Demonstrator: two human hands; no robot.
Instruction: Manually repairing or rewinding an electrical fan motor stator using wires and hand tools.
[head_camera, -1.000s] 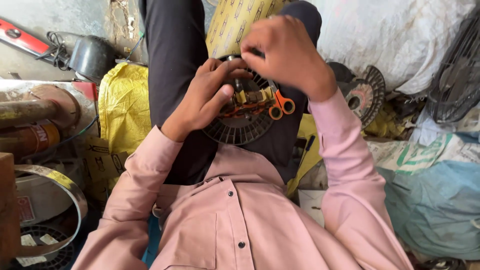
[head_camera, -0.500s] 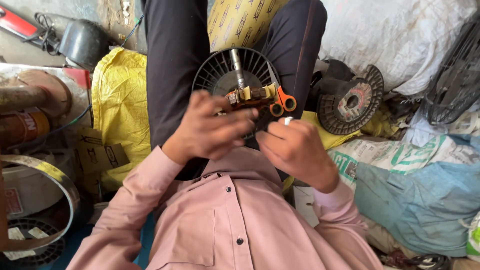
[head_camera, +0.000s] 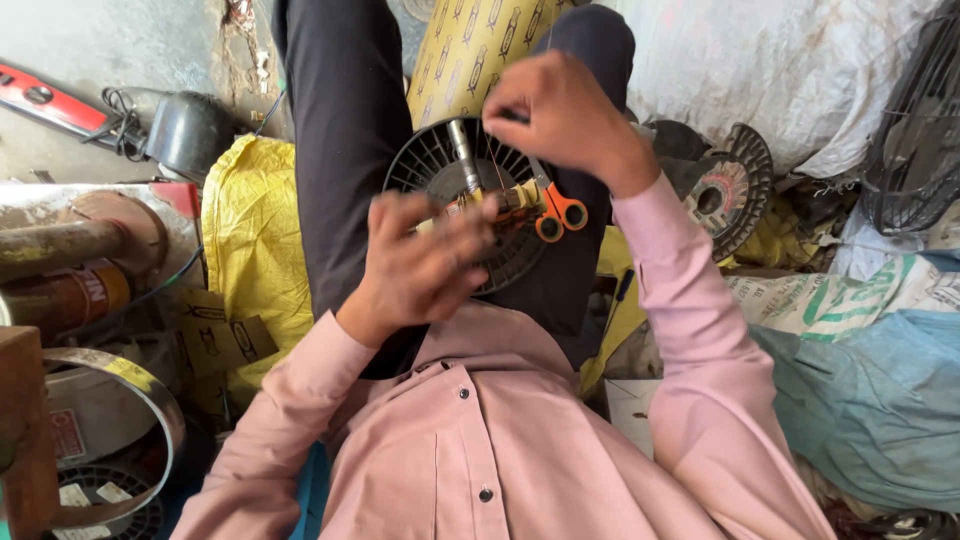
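Note:
A round black fan motor housing (head_camera: 428, 170) with a metal shaft (head_camera: 463, 152) rests on my lap between my dark trouser legs. Across its face lies a coil of copper winding (head_camera: 512, 200), with orange-handled scissors (head_camera: 558, 212) beside it. My left hand (head_camera: 420, 262) grips the near side of the winding. My right hand (head_camera: 560, 115) is raised above the far rim, fingers pinched; a thin strand seems to run from it down to the winding.
A yellow sack (head_camera: 245, 230) lies to the left, with rusty pipes (head_camera: 70, 250) and a metal band (head_camera: 130, 385) beyond. Another grey motor part (head_camera: 725, 190) sits to the right, by white and blue sacks (head_camera: 870, 400) and a black fan guard (head_camera: 915, 130).
My right hand has risen from near my chest to above the housing's far rim. My left hand stays on the winding.

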